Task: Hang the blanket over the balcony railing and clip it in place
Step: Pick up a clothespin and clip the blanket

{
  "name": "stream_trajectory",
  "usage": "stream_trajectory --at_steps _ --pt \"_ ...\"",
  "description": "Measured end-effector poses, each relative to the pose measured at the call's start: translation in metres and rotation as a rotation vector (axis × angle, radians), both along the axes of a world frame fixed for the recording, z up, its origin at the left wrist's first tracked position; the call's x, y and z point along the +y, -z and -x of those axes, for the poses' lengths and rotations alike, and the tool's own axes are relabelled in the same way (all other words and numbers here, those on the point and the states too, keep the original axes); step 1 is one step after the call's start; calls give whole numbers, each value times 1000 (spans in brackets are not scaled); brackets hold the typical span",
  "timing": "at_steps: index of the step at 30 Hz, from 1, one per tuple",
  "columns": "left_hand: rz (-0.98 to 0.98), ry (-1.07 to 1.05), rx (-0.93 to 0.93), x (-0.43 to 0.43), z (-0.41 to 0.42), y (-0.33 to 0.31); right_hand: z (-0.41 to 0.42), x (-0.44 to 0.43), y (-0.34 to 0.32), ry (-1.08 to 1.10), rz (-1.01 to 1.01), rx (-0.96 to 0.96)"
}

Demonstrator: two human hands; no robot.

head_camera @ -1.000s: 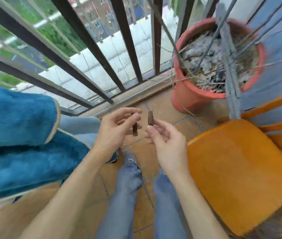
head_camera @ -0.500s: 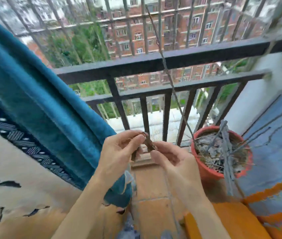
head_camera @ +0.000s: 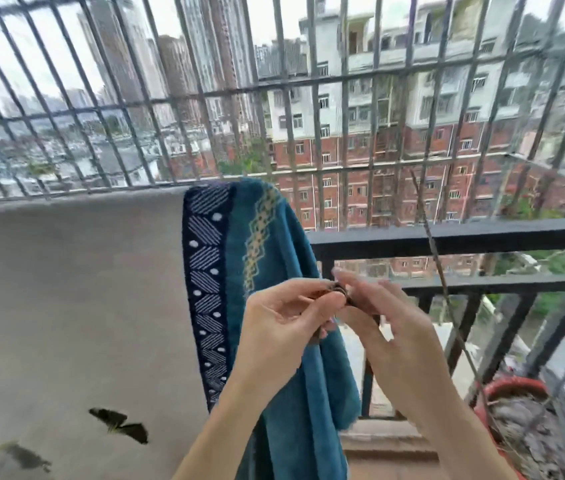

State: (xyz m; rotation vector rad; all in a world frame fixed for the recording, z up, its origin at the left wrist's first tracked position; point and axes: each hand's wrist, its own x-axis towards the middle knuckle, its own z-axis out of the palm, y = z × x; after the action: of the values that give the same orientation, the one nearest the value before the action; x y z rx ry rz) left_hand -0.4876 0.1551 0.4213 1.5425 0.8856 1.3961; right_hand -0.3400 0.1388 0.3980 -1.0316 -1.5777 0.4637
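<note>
Fingers of both hands meet just in front of the blanket's edge: the left hand point(head_camera: 284, 327) pinches the small dark brown clips point(head_camera: 338, 292) between thumb and forefinger, and the right hand point(head_camera: 392, 330) nips the same cluster from the other side, its remaining fingers loosely spread. Blur hides how many clips there are. Being so small and held only at the fingertips, one could slip during the handover and drop to the floor or out between the bars. Just behind, the thick teal plush blanket point(head_camera: 274, 237) is draped over the black metal balcony railing point(head_camera: 447, 237), with no clip visible on it. Its pale, smooth reverse spreads flat to the left, while the navy zigzag border and right edge bunch into soft folds. That bulk may be too much for a small clip's bite, and uneven weight or a gust could likely drag the cloth off. To the right, a thin dry twig point(head_camera: 437, 261) slants up from a round terracotta pot point(head_camera: 509, 386) and could snag a sleeveless arm. Beyond stands a grey steel security grille point(head_camera: 308, 77), then brick apartment blocks.
</note>
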Motion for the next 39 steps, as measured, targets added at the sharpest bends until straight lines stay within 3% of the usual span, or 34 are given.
stream_trajectory --at_steps 4,7,13,18,29,39 --pt "-86 -20 -6 8 37 -20 33 12 -26 -101 -7 -27" --pt "-128 -68 -2 16 56 -23 49 18 -41 -78 21 138" --pt "-69 -220 200 35 68 -9 48 41 -64 20 -50 410" --pt "-107 -317 277 44 57 -14 37 60 -68 30 -27 399" --pt "-158 -450 233 68 36 -17 18 98 -61 102 -25 485" --pt "-157 -441 236 68 36 -19 32 127 -45 -167 140 547"
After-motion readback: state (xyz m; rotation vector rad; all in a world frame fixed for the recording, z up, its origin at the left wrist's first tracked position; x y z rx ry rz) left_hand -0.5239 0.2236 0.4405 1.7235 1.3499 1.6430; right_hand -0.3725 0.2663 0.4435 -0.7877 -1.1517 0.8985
